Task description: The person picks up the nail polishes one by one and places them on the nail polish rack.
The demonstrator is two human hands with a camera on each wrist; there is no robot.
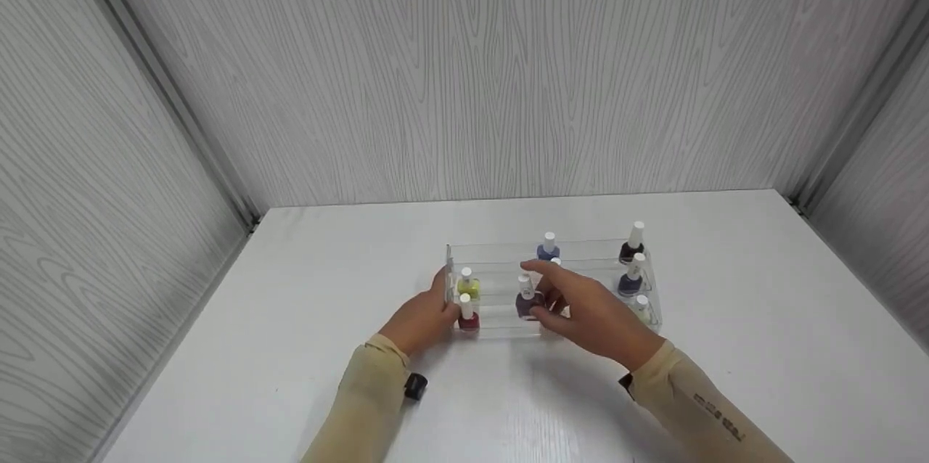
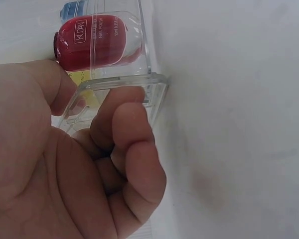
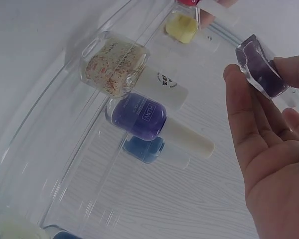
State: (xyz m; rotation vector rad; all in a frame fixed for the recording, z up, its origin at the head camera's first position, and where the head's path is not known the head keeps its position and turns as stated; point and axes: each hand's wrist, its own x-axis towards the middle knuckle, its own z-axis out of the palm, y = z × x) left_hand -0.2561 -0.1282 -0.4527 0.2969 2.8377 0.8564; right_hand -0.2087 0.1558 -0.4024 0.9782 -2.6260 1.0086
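Observation:
My right hand (image 1: 599,318) pinches a dark purple nail polish bottle (image 3: 260,67) with a white cap between thumb and fingers, over the middle of a clear stepped display rack (image 1: 497,268). My left hand (image 1: 422,321) grips the rack's left end panel, with the thumb on the inner side and curled fingers outside. Right by that thumb stands a red nail polish bottle (image 2: 92,42), and a yellow bottle (image 1: 469,287) is one tier behind. In the right wrist view, a glitter bottle (image 3: 114,64), a violet bottle (image 3: 139,117) and a blue bottle (image 3: 144,149) line up on successive tiers.
At the rack's right end stand a black bottle (image 1: 631,252), a navy bottle (image 1: 630,284) and a pale bottle (image 1: 641,310), one per tier. The rack stands on a white table (image 1: 326,267) with grey wood-grain panels (image 1: 464,85) behind and at both sides.

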